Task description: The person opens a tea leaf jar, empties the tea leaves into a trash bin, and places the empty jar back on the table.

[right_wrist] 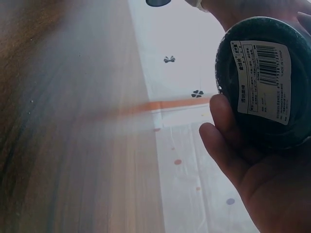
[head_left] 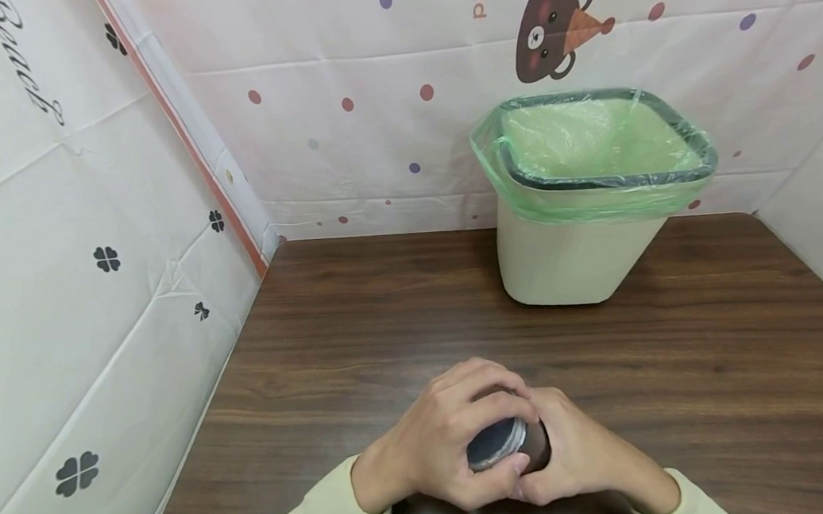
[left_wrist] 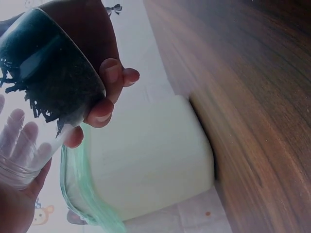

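Above the front of the table, both hands hold a clear jar (head_left: 535, 443) with dark, shredded contents. My left hand (head_left: 460, 437) curls its fingers and thumb around the end with the pale ring. My right hand (head_left: 582, 444) grips the other end. The left wrist view shows the jar (left_wrist: 53, 77) tilted, its ridged clear neck at lower left and dark strips gathered towards the far end. In the right wrist view, the round base carries a white barcode label (right_wrist: 262, 82), with right-hand fingers (right_wrist: 221, 141) against its side. Whether a lid is on, I cannot tell.
A cream waste bin (head_left: 576, 253) lined with a green plastic bag (head_left: 594, 204) stands at the back of the brown wooden table (head_left: 358, 316). Printed sheets (head_left: 346, 142) hang behind and at both sides.
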`<state>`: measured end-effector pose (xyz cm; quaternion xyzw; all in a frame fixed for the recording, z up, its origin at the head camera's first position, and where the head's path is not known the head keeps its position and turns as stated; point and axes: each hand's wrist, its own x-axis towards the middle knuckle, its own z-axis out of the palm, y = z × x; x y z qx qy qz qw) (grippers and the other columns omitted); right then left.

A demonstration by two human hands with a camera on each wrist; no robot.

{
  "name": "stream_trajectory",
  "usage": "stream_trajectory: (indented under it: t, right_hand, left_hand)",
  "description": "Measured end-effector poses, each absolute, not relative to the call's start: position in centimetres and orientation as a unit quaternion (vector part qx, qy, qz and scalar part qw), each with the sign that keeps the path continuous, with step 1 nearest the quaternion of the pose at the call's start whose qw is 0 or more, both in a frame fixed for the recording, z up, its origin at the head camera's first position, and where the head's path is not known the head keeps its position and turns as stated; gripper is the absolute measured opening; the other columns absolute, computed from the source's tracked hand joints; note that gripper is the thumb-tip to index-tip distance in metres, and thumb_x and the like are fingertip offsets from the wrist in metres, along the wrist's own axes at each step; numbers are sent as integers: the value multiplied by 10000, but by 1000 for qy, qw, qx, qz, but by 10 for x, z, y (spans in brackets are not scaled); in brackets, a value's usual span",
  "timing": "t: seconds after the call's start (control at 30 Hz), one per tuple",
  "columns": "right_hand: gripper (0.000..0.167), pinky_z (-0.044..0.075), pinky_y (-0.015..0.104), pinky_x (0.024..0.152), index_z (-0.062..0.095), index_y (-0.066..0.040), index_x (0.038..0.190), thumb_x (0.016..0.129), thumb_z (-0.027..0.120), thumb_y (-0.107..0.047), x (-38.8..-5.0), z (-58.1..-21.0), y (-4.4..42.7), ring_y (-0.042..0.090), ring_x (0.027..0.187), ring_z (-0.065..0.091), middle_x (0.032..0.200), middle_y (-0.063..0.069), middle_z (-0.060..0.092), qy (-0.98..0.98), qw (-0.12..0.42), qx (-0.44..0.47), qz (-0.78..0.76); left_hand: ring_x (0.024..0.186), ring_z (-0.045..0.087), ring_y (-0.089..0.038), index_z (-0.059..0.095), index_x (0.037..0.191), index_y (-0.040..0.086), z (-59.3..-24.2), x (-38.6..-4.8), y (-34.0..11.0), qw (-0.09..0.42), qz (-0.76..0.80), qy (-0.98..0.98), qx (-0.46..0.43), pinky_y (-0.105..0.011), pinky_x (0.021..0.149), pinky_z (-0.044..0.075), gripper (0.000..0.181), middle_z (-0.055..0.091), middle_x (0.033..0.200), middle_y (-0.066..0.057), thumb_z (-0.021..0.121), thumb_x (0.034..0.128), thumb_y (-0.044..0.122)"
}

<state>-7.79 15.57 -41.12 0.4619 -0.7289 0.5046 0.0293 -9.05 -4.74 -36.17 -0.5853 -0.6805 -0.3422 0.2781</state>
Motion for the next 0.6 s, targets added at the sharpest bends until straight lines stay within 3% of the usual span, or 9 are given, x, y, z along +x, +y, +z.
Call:
stream_trajectory:
  t: [0.6]
  right_hand:
    - [831, 541, 202, 712, 547, -200, 1312, 551, 878, -148, -69, -403, 150, 77, 857, 647, 1105, -92, 640, -810, 99, 370, 443]
  left_hand:
    - [1014, 624, -148, 689, 1042, 76, -369, -90, -45, 301, -382, -707, -514, -244, 929, 503, 276, 653, 1091, -51, 571, 889, 273]
